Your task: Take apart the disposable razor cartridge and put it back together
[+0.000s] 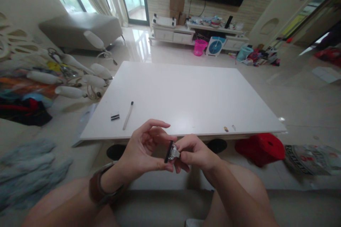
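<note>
My left hand (146, 147) and my right hand (195, 152) meet in front of the table's near edge. Between them is a small clip-like object (173, 152) with a flat black bar and a shiny silver part; its exact kind is unclear. The left thumb and a fingertip grip the ends of the black bar, while the other fingers curve above. My right thumb and fingers pinch the silver side. On the white table (176, 95) lie a slim pale stick (128, 116) with a black tip and a small piece with two black bars (115, 117).
Two tiny items, one yellowish and dark (226, 129), lie near the table's right front edge. A red stool-like object (262, 149) and a printed plastic bag (311, 159) are to the right below. A lamp with several white shades (69, 92) stands left of the table.
</note>
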A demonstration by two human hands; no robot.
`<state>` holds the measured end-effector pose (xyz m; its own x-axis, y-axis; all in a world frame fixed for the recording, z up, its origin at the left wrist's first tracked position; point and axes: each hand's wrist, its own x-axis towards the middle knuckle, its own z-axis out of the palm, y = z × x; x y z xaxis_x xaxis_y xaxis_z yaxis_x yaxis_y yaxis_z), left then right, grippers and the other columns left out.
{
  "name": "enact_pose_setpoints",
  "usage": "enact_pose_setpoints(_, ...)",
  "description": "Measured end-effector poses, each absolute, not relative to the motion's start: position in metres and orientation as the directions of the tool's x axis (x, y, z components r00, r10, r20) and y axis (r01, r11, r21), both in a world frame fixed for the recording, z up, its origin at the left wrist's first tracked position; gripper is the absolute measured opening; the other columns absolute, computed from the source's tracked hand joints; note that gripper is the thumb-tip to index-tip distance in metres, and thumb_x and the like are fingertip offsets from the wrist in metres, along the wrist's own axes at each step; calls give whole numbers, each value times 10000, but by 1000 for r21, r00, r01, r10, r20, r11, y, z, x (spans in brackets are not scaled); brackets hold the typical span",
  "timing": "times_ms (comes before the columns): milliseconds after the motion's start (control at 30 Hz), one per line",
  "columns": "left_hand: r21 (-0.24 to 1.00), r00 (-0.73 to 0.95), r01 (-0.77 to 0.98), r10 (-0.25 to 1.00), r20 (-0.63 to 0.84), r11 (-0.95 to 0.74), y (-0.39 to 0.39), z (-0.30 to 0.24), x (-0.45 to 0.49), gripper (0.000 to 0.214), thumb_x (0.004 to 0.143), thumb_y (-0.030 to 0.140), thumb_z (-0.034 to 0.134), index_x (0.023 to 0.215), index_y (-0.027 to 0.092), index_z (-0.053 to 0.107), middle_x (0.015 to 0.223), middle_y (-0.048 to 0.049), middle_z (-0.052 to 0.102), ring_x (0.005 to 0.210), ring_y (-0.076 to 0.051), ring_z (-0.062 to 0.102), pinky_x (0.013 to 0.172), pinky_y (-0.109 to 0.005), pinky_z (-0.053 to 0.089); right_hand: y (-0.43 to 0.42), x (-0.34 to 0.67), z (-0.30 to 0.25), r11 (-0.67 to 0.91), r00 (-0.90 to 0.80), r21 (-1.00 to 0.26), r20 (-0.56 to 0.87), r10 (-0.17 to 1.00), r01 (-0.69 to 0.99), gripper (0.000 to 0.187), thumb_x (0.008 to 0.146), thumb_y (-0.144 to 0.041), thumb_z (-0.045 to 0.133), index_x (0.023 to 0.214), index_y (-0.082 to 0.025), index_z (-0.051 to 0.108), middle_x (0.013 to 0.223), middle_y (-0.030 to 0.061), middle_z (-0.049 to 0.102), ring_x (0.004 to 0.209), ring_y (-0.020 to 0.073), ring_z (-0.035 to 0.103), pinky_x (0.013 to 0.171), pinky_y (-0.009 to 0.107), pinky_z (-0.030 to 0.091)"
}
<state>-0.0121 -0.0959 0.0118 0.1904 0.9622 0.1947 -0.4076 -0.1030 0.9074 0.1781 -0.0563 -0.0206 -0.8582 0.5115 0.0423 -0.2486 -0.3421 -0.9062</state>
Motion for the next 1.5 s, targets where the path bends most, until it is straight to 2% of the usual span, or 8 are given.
enact_pose_setpoints(367,899,207,-420,952,224,-120,-95,13,-13,755,470,110,961,1126,221,603,902,-23,777,784,-193,755,680,-220,598,-55,179,-14,-329,-863,-907,67,502,-262,422,847,-506,724,876,-85,735,692,66,692,455,59,516,401,142,408)
enact_pose_setpoints(700,949,199,-283,959,200,-139,-95,19,-16,763,455,143,971,1116,185,593,884,-61,786,774,-214,760,685,-244,612,-55,181,-14,-351,-861,-909,19,509,-227,412,818,-491,757,873,-84,731,709,66,703,460,60,521,405,146,416)
enact_pose_setpoints(1000,971,207,-203,964,165,-123,-95,20,-19,729,479,136,960,1112,192,603,880,-60,786,808,-224,757,765,-290,606,-52,184,-13,-338,-866,-917,16,500,-212,354,830,-438,763,893,-90,748,741,67,712,469,63,534,427,156,442)
enact_pose_setpoints(1500,980,225,-167,964,144,-108,-94,21,-22,720,486,125,951,1113,191,603,923,-58,785,833,-218,762,787,-290,625,-52,185,-10,-407,-865,-895,-50,499,-183,327,823,-404,778,877,-83,746,741,68,716,456,58,546,432,151,451)
